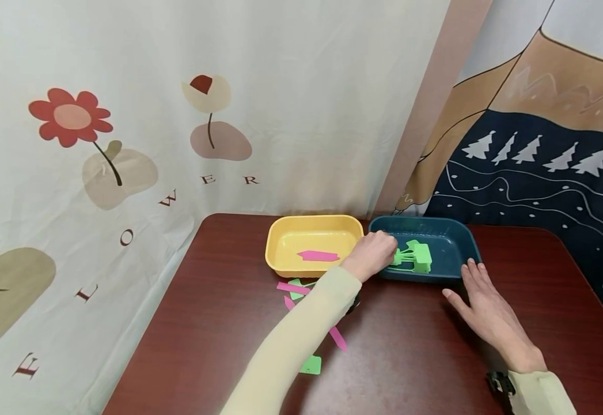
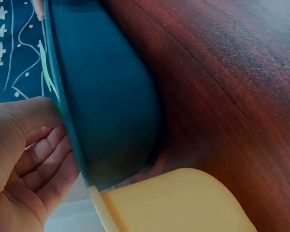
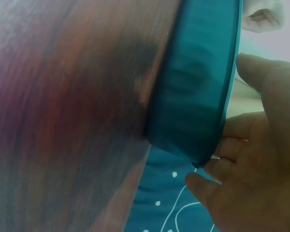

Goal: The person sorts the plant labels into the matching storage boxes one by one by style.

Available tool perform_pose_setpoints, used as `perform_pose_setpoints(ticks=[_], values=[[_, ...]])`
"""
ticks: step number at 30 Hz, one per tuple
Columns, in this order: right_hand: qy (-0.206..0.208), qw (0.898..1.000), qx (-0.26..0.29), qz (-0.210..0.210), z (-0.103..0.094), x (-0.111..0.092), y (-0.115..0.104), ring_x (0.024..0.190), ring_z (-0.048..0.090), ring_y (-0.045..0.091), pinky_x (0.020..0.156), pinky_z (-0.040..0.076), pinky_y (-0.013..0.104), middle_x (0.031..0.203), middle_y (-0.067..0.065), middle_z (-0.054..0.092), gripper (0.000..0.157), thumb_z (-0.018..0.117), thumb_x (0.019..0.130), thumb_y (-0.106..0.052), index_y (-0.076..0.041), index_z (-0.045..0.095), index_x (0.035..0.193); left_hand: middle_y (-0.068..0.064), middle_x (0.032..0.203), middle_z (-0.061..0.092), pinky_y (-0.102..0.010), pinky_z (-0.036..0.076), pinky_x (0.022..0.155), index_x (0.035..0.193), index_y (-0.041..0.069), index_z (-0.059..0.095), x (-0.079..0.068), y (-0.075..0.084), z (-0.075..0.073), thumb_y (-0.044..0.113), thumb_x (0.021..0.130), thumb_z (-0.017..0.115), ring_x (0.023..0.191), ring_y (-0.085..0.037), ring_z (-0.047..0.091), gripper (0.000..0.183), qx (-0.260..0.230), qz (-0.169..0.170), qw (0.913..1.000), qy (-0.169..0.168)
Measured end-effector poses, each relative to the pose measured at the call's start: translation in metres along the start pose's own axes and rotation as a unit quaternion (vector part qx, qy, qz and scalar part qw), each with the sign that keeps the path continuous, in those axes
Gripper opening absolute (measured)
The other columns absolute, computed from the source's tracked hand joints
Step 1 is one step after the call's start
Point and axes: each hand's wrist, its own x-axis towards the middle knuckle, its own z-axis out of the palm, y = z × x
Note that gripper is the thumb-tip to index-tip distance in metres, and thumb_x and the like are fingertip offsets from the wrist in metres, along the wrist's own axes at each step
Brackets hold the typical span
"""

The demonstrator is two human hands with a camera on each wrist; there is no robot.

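- Head: green pieces (image 1: 423, 257) in blue tray (image 1: 452, 242); left hand (image 1: 374, 253) curled at its left end, grip impossible to tell; right hand (image 1: 493, 314) released, fingers extended, at its right.
- Left wrist: tray rim hides fingertips.
- Right wrist: tray cut off above.

A dark reddish-brown desk (image 1: 410, 357) with rounded far corners stands before pale hanging cloth (image 1: 311, 98) printed with a red flower (image 1: 72, 117), a beige bloom (image 1: 218, 99) and letters (image 1: 208, 179) spelling FLOWER. At right, past a dusty-pink strip (image 1: 429, 104), patterned cloth (image 1: 519, 144) shows tan slopes (image 1: 581, 86) above navy ground (image 1: 555, 187) with white trees (image 1: 593, 162).
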Motion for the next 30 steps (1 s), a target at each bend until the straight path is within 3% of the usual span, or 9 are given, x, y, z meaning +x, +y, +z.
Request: perform_pose_setpoints(ticks=[5, 10, 17, 23, 30], values=[[-0.001, 1.000, -0.001, 0.002, 0.000, 0.000, 0.000, 0.154, -0.004, 0.049, 0.115, 0.015, 0.072, 0.165, 0.035, 0.004, 0.088, 0.053, 0.106, -0.048, 0.015, 0.018, 0.157, 0.003, 0.083, 0.070, -0.025, 0.054, 0.065, 0.097, 0.016, 0.080, 0.007, 0.004, 0.003, 0.018, 0.101, 0.067, 0.069, -0.012, 0.060, 0.014, 0.004, -0.016, 0.9998, -0.009], [-0.004, 1.000, 0.000, 0.005, 0.000, 0.001, 0.000, 0.154, -0.005, 0.048, 0.115, 0.015, 0.072, 0.165, 0.035, 0.004, 0.089, 0.052, 0.107, -0.049, 0.015, 0.017, 0.157, 0.002, 0.087, 0.073, -0.028, 0.056, 0.068, 0.096, 0.017, 0.081, 0.012, 0.007, 0.004, 0.014, 0.103, 0.063, 0.072, -0.013, 0.062, 0.019, 0.013, -0.019, 0.9997, -0.001], [-0.011, 1.000, 0.002, 0.006, 0.000, 0.001, 0.000, 0.155, -0.007, 0.047, 0.115, 0.015, 0.072, 0.166, 0.035, 0.002, 0.089, 0.051, 0.107, -0.049, 0.014, 0.016, 0.158, 0.002, 0.096, 0.072, -0.024, 0.056, 0.074, 0.110, 0.018, 0.082, 0.011, 0.002, 0.009, 0.018, 0.102, 0.067, 0.079, -0.011, 0.060, 0.017, -0.004, -0.025, 0.9997, 0.003], [-0.012, 1.000, 0.001, 0.007, 0.000, 0.002, -0.001, 0.155, -0.007, 0.048, 0.115, 0.014, 0.073, 0.166, 0.034, 0.001, 0.090, 0.051, 0.106, -0.051, 0.014, 0.015, 0.158, 0.001, 0.111, 0.070, -0.020, 0.054, 0.085, 0.120, 0.018, 0.079, 0.000, -0.004, 0.006, 0.023, 0.100, 0.071, 0.095, -0.010, 0.065, 0.022, -0.014, 0.019, 0.9987, 0.045], [-0.015, 1.000, -0.001, 0.007, 0.001, 0.000, 0.002, 0.154, -0.008, 0.049, 0.115, 0.012, 0.073, 0.165, 0.035, -0.001, 0.091, 0.050, 0.107, -0.051, 0.015, 0.014, 0.158, 0.001, 0.126, 0.068, -0.022, 0.051, 0.097, 0.124, 0.020, 0.077, -0.026, -0.010, -0.008, 0.032, 0.099, 0.072, 0.113, -0.012, 0.063, 0.028, -0.010, 0.070, 0.9944, 0.079]])
